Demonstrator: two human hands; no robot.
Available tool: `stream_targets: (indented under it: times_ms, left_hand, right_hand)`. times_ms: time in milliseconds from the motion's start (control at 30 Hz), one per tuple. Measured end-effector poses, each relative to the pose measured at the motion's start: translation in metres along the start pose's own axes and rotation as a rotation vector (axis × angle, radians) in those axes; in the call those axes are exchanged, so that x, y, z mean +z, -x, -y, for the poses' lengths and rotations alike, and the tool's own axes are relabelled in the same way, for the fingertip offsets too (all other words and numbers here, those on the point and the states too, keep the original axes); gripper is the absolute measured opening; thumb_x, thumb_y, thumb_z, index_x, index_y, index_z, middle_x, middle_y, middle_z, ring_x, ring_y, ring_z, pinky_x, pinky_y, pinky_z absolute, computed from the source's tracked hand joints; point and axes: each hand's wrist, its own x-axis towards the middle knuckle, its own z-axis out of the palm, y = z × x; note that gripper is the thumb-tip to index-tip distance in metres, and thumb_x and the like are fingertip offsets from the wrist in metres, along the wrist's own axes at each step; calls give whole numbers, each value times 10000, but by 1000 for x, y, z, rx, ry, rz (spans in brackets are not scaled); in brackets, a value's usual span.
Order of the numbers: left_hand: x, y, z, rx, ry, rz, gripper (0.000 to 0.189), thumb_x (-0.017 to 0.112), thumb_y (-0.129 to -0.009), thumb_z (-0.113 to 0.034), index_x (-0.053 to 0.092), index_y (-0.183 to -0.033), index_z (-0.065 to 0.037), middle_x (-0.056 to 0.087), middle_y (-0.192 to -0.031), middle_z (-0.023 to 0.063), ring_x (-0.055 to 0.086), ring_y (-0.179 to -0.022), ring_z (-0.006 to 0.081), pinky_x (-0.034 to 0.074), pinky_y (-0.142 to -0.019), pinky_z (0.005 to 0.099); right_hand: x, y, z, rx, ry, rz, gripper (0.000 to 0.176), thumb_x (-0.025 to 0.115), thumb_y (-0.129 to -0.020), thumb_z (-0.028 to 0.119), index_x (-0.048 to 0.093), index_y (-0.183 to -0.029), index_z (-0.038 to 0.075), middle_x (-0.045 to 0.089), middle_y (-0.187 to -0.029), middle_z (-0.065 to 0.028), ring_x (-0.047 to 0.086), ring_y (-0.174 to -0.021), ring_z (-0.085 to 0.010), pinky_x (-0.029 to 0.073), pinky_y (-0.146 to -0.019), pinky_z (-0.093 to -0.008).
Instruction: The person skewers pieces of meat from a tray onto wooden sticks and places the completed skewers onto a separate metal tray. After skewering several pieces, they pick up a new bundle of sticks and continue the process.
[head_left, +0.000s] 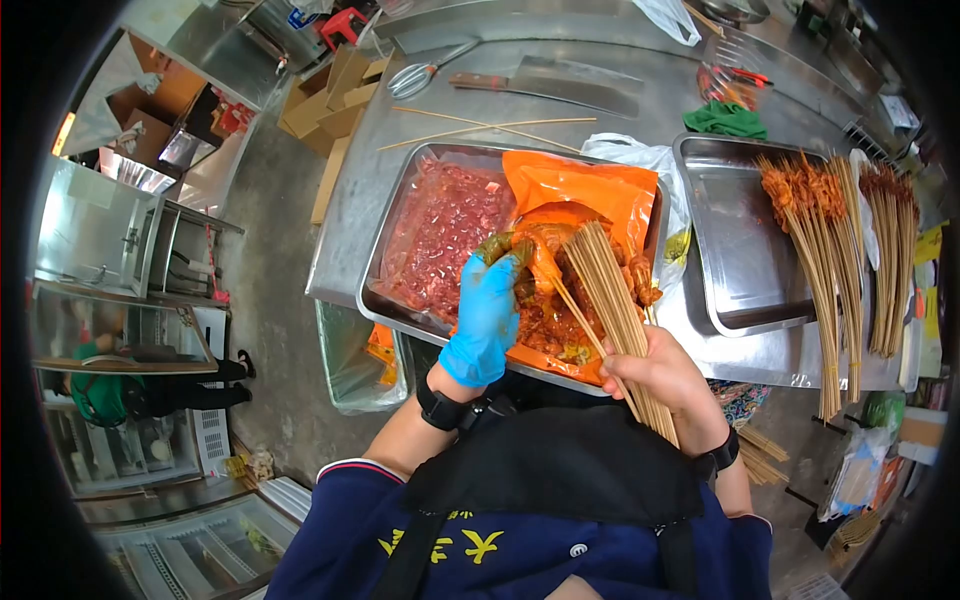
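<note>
My left hand (488, 305), in a blue glove stained with sauce, is closed over a tray, its fingertips at a piece of orange marinated meat (540, 262) on the tip of a skewer. A thick bundle of bamboo skewers (605, 285) is gripped in my bare right hand (660, 375), tips pointing away from me. Beneath both hands is an open orange bag (625, 190) of red, oily marinated meat (540, 325). It lies in the metal tray (372, 290), beside a clear bag of raw diced meat (450, 235).
At right, an empty-bottomed metal tray (740, 240) carries loaded meat skewers (815, 230) on its edge; more skewers (888, 260) lie beyond. A cleaver (575, 85), scissors (425, 72), loose skewers (480, 128) and a green cloth (727, 120) lie behind. A lined bin (345, 360) stands below left.
</note>
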Motion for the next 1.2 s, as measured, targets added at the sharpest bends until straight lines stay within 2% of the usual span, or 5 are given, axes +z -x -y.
stream_targets:
  times_ms: [267,600,667,933,1200]
  left_hand:
    - [-14,-15,8,-431,361,72,213,466,-861,-65,531,-1062,-38,595,-953,46,586,-819,146,496,-658,259]
    - [-13,-4,8,-448,151,236,215,480,-851,-63,532,-1057,-26,594,-946,68,600,-817,180,509,-681,289]
    - [-5,-3,1,-360,226,92,221,477,-854,-72,531,-1062,-19,595,-969,75,604,-819,183,511,-685,299]
    - [0,5,-7,-187,368,205,270,472,-878,-148,499,-1113,-20,582,-1006,85,580,-878,206,486,-758,318]
    - [1,5,16,280,-88,120,240,479,-821,-6,559,-1044,32,587,-991,61,542,-878,111,441,-778,242]
  right_hand:
    - [-3,-1,-2,16,-37,45,158,580,-734,26,508,-871,0,572,-705,-88,573,-552,-136,477,-499,-241]
    - [-1,1,2,24,-40,37,173,575,-749,38,505,-900,-6,567,-715,-87,573,-580,-137,476,-505,-239]
    - [-2,1,2,18,-43,28,175,574,-744,32,502,-899,-5,562,-708,-85,570,-572,-135,470,-498,-238]
    - [-2,1,5,14,-48,13,179,573,-735,21,500,-898,2,555,-708,-83,566,-567,-133,464,-492,-235]
    - [0,2,4,13,-56,2,184,569,-738,21,502,-909,0,555,-710,-83,566,-566,-131,461,-490,-231]
